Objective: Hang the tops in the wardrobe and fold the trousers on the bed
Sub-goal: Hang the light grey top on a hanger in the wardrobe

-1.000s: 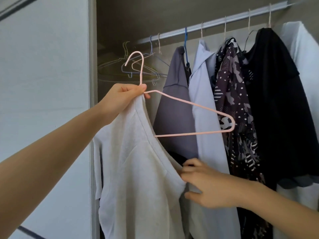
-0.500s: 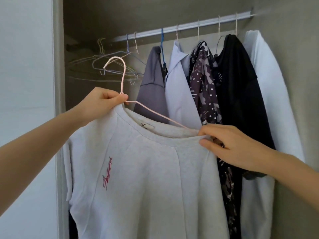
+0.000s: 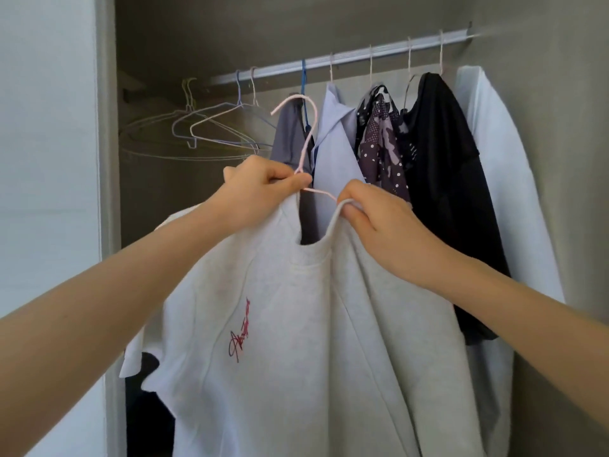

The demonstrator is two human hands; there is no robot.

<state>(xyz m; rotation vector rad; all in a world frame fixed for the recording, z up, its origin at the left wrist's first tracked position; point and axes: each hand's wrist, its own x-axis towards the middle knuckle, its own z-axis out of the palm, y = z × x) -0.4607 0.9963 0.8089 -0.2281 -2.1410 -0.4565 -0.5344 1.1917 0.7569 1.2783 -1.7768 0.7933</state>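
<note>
Straight ahead, the open grey wardrobe [image 3: 204, 28] carries a metal rail [image 3: 346, 59], with empty wire hangers [image 3: 211, 127] bunched at its left end and a grey top [image 3: 290, 133], a pale blue shirt [image 3: 336, 136], a patterned blouse [image 3: 382, 143], a black top [image 3: 441, 159] and a white garment [image 3: 501, 159] hanging further right. Below the rail, a light grey sweatshirt [image 3: 296, 324] hangs between my hands. My left hand [image 3: 260, 189] pinches the pink hanger [image 3: 308, 133] at the base of its hook, and my right hand [image 3: 379, 222] pinches the collar close beside it.
</note>
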